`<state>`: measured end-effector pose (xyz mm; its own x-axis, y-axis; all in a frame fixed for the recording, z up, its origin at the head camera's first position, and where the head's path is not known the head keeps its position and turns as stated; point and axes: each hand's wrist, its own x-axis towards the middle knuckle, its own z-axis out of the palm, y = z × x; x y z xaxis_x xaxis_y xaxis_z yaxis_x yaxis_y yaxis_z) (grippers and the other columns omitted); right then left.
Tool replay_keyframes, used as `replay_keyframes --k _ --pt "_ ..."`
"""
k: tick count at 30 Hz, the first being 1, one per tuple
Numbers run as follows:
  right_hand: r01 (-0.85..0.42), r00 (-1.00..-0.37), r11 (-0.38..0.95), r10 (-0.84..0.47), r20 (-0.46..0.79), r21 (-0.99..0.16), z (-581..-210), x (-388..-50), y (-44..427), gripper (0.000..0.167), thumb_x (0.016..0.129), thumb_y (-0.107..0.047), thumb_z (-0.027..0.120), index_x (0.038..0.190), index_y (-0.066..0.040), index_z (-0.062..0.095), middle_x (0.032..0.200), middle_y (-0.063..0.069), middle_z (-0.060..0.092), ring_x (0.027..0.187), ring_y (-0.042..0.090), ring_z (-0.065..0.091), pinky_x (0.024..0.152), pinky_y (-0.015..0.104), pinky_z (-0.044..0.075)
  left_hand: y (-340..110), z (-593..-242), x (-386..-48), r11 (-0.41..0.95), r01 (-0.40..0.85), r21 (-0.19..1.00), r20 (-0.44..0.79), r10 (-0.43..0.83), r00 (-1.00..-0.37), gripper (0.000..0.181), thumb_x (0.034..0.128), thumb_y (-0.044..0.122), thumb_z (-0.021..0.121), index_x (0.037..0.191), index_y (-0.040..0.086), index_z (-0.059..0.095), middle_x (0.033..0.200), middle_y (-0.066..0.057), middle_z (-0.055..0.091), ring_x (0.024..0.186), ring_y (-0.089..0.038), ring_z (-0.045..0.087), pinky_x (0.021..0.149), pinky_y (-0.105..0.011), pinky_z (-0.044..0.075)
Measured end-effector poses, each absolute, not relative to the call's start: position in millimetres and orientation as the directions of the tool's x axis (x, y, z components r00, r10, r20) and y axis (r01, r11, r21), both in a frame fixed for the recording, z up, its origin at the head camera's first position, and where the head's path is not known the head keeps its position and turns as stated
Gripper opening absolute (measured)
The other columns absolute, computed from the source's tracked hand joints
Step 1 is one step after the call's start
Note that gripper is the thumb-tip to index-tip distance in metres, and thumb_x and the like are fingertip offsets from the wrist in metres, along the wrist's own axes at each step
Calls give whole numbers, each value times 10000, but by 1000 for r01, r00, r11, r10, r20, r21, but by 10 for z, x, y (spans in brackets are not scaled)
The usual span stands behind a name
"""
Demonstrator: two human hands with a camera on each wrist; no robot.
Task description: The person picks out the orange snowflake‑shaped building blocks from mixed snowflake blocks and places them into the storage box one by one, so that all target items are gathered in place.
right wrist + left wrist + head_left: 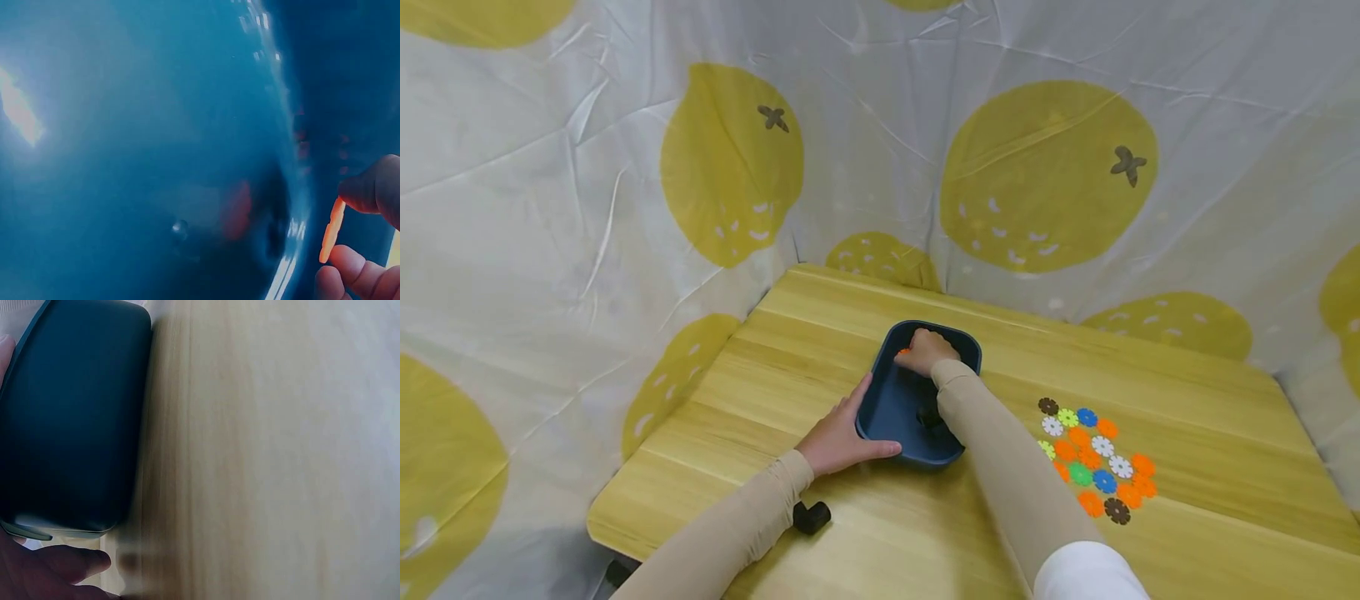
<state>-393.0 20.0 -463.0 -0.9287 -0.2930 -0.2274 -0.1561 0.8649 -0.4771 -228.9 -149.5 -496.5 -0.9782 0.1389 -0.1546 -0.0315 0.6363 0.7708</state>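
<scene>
A dark blue tray (898,408) with rounded corners sits on the wooden table. At its near left corner my left hand (842,429) holds it, fingers along the left side and thumb at the near rim. My right hand (927,352) reaches inside, toward the far end. Between thumb and fingertips it pinches an orange notched disc (333,230), held edge-on in the right wrist view. In the left wrist view, the tray's outer wall (75,412) fills the left side, with fingers (69,562) below it.
Several notched plastic discs (1090,450) in orange, white, blue, green, yellow, brown lie on the table right of the tray, beside my right forearm. A lemon-print cloth (865,150) hangs behind the table (820,317). Black camera mounts sit at both wrists.
</scene>
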Motion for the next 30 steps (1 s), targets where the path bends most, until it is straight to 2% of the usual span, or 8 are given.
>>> replay_keyframes --k 4,7,10,12,14,18,23,30 --pt "-159 -926 867 -296 -233 -472 -4645 -3915 201 443 887 -334 694 573 -170 428 550 -39 351 538 171 431 554 312 366 -1492 -4967 -2290 635 -28 772 -155 145 -977 1218 717 676 815 1631 401 60 1684 -103 264 1550 -458 197 1164 -659 331" --pt "-156 -926 876 -290 -241 -457 -4654 -3897 205 386 896 -355 695 642 -142 498 608 -20 408 589 183 478 582 318 390 -1493 -4970 -2292 633 -33 773 -161 145 -976 1222 713 687 812 1629 408 52 1688 -88 256 1553 -454 191 1164 -666 325" --pt "-148 -927 887 -278 -250 -437 -4659 -3882 207 304 905 -375 704 832 -92 621 730 14 525 677 210 547 625 337 436 -1494 -4972 -2295 632 -42 774 -169 143 -975 1226 708 696 809 1627 419 46 1692 -73 249 1556 -446 189 1168 -668 317" --pt "-145 -926 891 -274 -258 -429 -4660 -3877 206 327 908 -384 706 972 -66 667 825 46 607 738 231 590 654 352 469 -1492 -4969 -2297 634 -43 772 -170 140 -976 1222 708 697 809 1626 422 50 1690 -81 252 1555 -444 196 1168 -667 319" --pt "-138 -925 891 -272 -265 -433 -4664 -3883 203 354 910 -383 707 1047 -57 678 896 75 660 777 252 621 673 368 493 -1493 -4969 -2299 637 -43 770 -168 137 -976 1218 709 696 809 1625 424 53 1687 -91 258 1553 -445 202 1165 -668 321" --pt "-123 -921 885 -271 -281 -449 -4678 -3909 193 289 907 -374 700 940 -87 692 853 66 678 763 250 637 670 362 501 -1494 -4958 -2296 639 -48 768 -172 134 -976 1208 716 688 809 1623 427 54 1687 -96 256 1554 -444 201 1164 -672 320" --pt "-135 -917 872 -290 -275 -470 -4653 -3900 194 299 909 -389 690 874 -95 649 756 37 583 712 241 599 660 351 473 -1504 -4948 -2284 636 -59 769 -183 131 -974 1198 731 663 813 1627 414 59 1695 -90 236 1553 -442 207 1161 -680 318" --pt "-176 -920 824 -333 -207 -539 -4435 -3795 287 400 923 -378 680 1169 -70 609 1107 89 660 922 246 618 850 403 541 -1498 -4940 -2285 635 -70 770 -191 124 -974 1196 739 641 819 1629 407 55 1706 -69 204 1560 -435 188 1172 -687 293"
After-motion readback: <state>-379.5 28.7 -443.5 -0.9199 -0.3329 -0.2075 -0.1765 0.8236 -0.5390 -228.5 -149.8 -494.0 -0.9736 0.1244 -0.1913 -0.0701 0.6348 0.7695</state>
